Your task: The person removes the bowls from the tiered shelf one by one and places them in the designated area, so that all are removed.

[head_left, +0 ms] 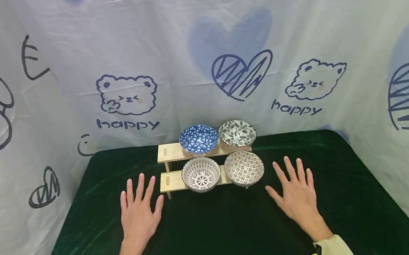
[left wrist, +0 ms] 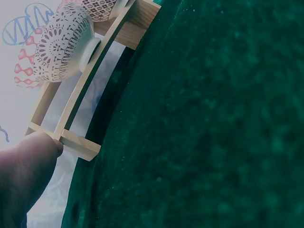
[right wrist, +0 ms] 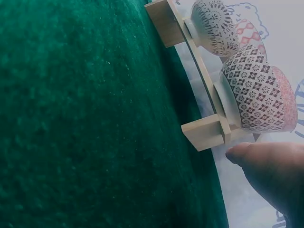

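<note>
Both hands lie palm down with fingers spread on the dark green cloth. My left hand point(head_left: 138, 217) is left of a two-step wooden rack point(head_left: 173, 181), holding nothing. To the right of the rack, my right hand point(head_left: 296, 195) is likewise without anything in it. Two bowls sit on the upper step: a blue triangle-patterned bowl point(head_left: 198, 139) and a leaf-patterned bowl point(head_left: 237, 133). On the lower step are a white bowl with a dark radial pattern point(head_left: 201, 174) and a bowl with a small diamond lattice point(head_left: 244, 168). Each wrist view shows a thumb near the rack's end.
Green velvety cloth point(head_left: 220, 238) covers the table. White fabric printed with hearts and bears point(head_left: 175, 62) hangs behind and at both sides. The rack stands near the table's back edge, its left end bare of bowls.
</note>
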### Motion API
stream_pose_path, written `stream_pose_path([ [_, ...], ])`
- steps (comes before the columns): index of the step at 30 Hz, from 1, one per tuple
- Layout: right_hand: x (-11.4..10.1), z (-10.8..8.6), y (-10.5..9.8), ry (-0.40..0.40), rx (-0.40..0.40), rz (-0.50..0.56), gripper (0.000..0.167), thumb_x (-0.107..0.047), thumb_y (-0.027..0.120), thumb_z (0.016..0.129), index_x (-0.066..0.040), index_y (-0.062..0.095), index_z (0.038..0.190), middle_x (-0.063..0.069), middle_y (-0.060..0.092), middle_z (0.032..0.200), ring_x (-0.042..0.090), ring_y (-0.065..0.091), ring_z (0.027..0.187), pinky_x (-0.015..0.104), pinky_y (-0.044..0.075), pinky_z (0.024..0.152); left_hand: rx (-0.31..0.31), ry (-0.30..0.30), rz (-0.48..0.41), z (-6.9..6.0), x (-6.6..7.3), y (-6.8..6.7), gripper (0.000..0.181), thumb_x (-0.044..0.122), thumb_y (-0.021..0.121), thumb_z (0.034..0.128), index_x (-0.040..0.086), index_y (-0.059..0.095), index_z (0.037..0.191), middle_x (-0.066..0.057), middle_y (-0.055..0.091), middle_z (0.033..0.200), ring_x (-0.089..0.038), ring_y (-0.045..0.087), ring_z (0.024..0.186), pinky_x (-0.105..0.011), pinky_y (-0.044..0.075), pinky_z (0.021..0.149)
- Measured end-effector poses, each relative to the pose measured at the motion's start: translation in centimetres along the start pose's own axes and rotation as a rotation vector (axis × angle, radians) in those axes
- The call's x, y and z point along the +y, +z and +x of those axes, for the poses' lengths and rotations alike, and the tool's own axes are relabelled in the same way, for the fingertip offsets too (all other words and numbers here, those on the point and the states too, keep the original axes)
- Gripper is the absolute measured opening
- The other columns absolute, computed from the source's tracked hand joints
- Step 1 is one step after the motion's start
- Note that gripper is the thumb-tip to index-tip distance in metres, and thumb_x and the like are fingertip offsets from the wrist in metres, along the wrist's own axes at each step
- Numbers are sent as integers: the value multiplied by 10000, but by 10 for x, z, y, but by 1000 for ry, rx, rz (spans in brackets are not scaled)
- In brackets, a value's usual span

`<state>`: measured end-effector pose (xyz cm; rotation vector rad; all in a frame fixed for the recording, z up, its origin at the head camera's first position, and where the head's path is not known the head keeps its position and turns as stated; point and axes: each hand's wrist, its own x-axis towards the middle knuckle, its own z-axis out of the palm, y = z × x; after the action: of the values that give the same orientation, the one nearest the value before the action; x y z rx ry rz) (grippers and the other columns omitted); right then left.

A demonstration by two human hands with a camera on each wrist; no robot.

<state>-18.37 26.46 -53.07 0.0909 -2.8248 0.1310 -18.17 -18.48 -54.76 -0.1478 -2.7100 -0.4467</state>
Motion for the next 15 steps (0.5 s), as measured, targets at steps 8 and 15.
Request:
stream_pose_path([
  [8,-2,8,-4,21,38,46,825,-390,710,953,-173,315,1643,151,108,1751,422,-15,1606,668,71,1262,-14,-35,-78,9,4,4,690,437,489,1084,174,248,1675,-131,131,1750,-347,-54,1619,-654,119,1255],
  [15,-17,31,-26,-6,-87,271,992,-234,778,913,-107,154,1673,207,132,1732,458,73,1587,704,123,1236,-47,-27,-125,24,14,11,720,439,457,1102,135,167,1686,-127,104,1754,-334,-6,1622,-621,149,1267],
])
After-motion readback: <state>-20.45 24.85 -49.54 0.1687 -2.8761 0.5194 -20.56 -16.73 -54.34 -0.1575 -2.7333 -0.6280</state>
